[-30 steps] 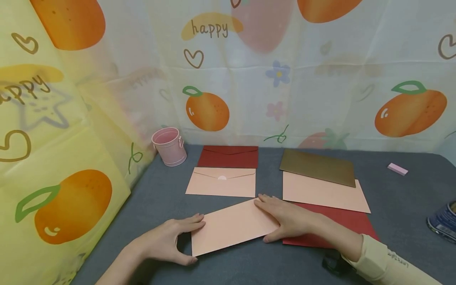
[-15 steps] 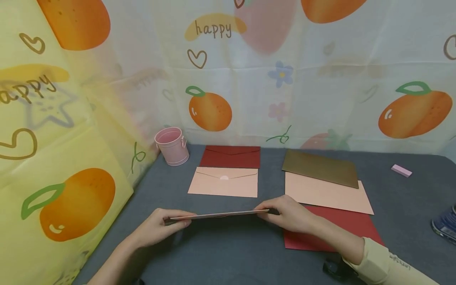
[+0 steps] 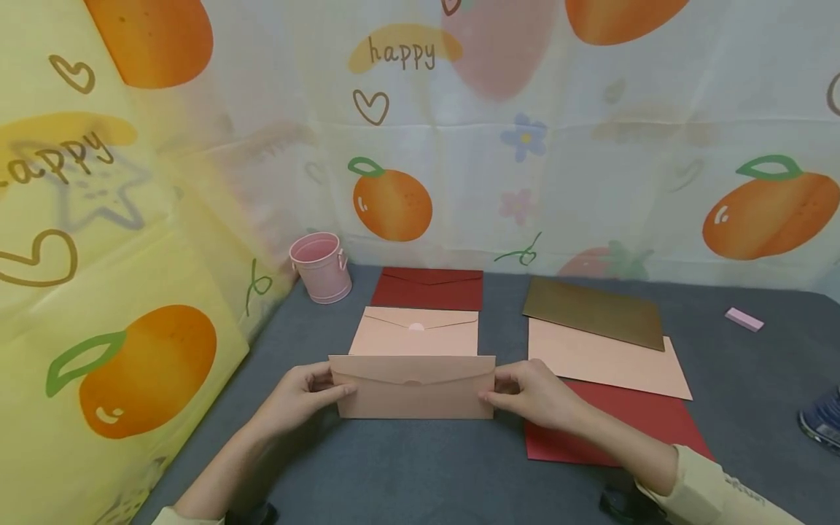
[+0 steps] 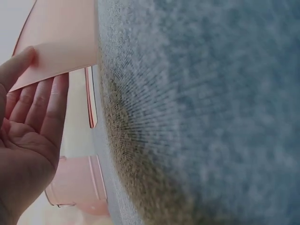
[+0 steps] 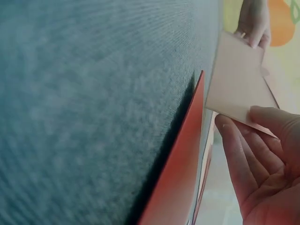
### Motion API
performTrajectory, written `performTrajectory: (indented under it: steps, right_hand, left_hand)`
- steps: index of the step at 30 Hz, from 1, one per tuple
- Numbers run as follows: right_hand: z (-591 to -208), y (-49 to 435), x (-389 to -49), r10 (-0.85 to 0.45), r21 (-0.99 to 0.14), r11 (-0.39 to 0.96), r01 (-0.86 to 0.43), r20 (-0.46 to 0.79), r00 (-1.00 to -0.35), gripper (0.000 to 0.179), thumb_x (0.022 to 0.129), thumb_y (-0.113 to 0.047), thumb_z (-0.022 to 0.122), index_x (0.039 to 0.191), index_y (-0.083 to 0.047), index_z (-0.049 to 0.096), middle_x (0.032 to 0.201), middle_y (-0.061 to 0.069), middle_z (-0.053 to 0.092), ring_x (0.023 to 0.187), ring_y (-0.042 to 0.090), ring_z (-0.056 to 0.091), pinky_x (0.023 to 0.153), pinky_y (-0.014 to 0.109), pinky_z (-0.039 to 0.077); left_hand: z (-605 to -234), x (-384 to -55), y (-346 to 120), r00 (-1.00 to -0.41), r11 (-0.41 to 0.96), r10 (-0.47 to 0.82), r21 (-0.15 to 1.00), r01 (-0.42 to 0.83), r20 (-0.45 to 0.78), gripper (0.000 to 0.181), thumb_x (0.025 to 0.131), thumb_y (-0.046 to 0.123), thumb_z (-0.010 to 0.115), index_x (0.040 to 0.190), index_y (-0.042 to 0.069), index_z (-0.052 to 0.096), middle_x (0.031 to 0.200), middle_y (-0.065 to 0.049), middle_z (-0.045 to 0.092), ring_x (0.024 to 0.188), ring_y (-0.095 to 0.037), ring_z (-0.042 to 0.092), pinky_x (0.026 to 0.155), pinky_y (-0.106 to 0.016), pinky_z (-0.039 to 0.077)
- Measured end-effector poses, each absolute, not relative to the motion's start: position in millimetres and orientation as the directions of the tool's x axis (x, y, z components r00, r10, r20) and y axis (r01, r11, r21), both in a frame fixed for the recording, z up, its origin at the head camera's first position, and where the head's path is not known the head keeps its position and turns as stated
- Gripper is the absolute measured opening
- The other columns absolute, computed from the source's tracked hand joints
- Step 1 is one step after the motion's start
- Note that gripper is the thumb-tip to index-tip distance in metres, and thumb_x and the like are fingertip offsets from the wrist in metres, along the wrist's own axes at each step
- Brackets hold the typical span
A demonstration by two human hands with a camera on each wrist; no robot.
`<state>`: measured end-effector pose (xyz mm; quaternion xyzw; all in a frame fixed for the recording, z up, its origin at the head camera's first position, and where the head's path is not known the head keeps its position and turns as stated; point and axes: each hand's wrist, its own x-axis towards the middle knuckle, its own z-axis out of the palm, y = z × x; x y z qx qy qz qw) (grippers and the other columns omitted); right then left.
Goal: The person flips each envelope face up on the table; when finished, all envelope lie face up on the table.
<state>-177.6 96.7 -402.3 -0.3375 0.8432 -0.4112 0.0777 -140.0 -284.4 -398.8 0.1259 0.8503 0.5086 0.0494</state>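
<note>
A pale pink envelope (image 3: 415,401) stands nearly upright in both hands, its flap side facing me and its long edges level. My left hand (image 3: 303,396) pinches its left end, thumb on the near face and fingers behind, as the left wrist view also shows. At the right end my right hand (image 3: 533,394) pinches it the same way. Behind it lies another pale pink envelope (image 3: 415,334) with a round white seal, its lower edge hidden. Beyond that one is a dark red envelope (image 3: 426,289), flap up.
To the right, a brown envelope (image 3: 593,313) overlaps a pale pink envelope (image 3: 604,357), with a red envelope (image 3: 617,423) nearer, partly under my right arm. A pink bucket (image 3: 321,270) stands at back left. A small pink block (image 3: 744,319) and a dark blue can (image 3: 820,419) are far right.
The envelope has been lifted off the table from lying flat and tipped up, its other face with the flap now showing. Both hands went from touching its ends to pinching them.
</note>
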Motion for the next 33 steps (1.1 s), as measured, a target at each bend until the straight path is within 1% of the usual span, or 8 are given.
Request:
performTrajectory:
  steps: [5,7,11,15,18,21,27,33]
  right_hand:
    - [-402,97,-176,-0.636,-0.778,0.423,-0.465,0.111,-0.764,0.011,0.090,-0.024,0.072,0.082,-0.018,0.068,0.078,-0.011,0.070,0.070,0.004,0.063,0.061,0.023,0.049]
    - [-401,96,-175,-0.626,-0.798,0.421,-0.432,0.089,-0.775,0.013,0.089,-0.024,0.073,0.080,-0.017,0.067,0.076,-0.009,0.069,0.068,0.006,0.063,0.059,0.023,0.048]
    - [-402,92,-171,-0.602,-0.884,0.374,-0.280,-0.002,-0.799,0.015,0.088,-0.022,0.074,0.083,-0.010,0.066,0.077,-0.001,0.068,0.068,0.014,0.066,0.062,0.024,0.053]
    - [-404,88,-168,-0.600,-0.958,0.271,-0.094,-0.091,-0.795,0.019,0.089,-0.014,0.072,0.099,0.000,0.066,0.087,0.008,0.070,0.077,0.020,0.069,0.071,0.030,0.058]
    - [-405,86,-165,-0.605,-0.976,0.218,-0.010,-0.127,-0.786,0.031,0.090,-0.011,0.070,0.115,0.005,0.062,0.095,0.012,0.070,0.084,0.021,0.068,0.075,0.033,0.057]
    - [-406,86,-163,-0.596,-0.979,0.201,0.042,-0.156,-0.788,0.043,0.091,-0.011,0.068,0.127,0.008,0.055,0.103,0.014,0.068,0.089,0.022,0.068,0.079,0.034,0.057]
    - [-406,86,-159,-0.557,-0.970,0.231,0.079,-0.199,-0.807,0.061,0.092,-0.017,0.068,0.142,0.004,0.042,0.123,0.015,0.060,0.101,0.021,0.065,0.088,0.036,0.053]
    - [-405,85,-157,-0.552,-0.962,0.269,0.046,-0.193,-0.811,0.064,0.092,-0.020,0.067,0.145,0.003,0.039,0.132,0.015,0.055,0.104,0.019,0.064,0.092,0.038,0.051]
  left_hand:
    - [-398,-143,-285,-0.965,0.467,0.262,0.875,0.126,-0.001,0.037,0.086,0.017,0.076,0.115,-0.003,0.065,0.094,-0.009,0.071,0.082,-0.014,0.068,0.072,-0.023,0.054]
    - [-397,-143,-285,-0.971,0.462,0.239,0.882,0.095,-0.020,0.035,0.086,0.015,0.076,0.112,-0.004,0.064,0.090,-0.009,0.069,0.079,-0.014,0.066,0.070,-0.023,0.053]
    - [-397,-143,-286,-0.984,0.457,0.169,0.889,0.033,-0.050,0.038,0.085,0.013,0.076,0.114,-0.007,0.061,0.089,-0.010,0.069,0.079,-0.016,0.065,0.069,-0.024,0.052]
    - [-399,-142,-288,-0.994,0.478,0.084,0.878,-0.025,-0.075,0.046,0.083,0.013,0.078,0.121,-0.006,0.060,0.092,-0.010,0.069,0.082,-0.017,0.066,0.069,-0.026,0.053]
    - [-400,-140,-289,-0.996,0.523,0.035,0.851,-0.050,-0.080,0.050,0.082,0.014,0.080,0.124,-0.005,0.060,0.092,-0.008,0.068,0.083,-0.019,0.065,0.069,-0.026,0.053]
    - [-400,-139,-289,-0.997,0.590,0.001,0.805,-0.060,-0.075,0.053,0.081,0.017,0.081,0.125,-0.003,0.060,0.091,-0.006,0.067,0.083,-0.019,0.064,0.068,-0.027,0.052]
    - [-399,-138,-288,-0.995,0.669,-0.041,0.737,-0.095,-0.090,0.054,0.079,0.022,0.082,0.125,0.000,0.062,0.092,-0.004,0.066,0.084,-0.018,0.062,0.068,-0.029,0.049]
    - [-400,-137,-286,-0.996,0.721,-0.037,0.688,-0.081,-0.079,0.053,0.078,0.022,0.083,0.123,0.001,0.064,0.091,-0.003,0.066,0.083,-0.017,0.062,0.067,-0.030,0.049]
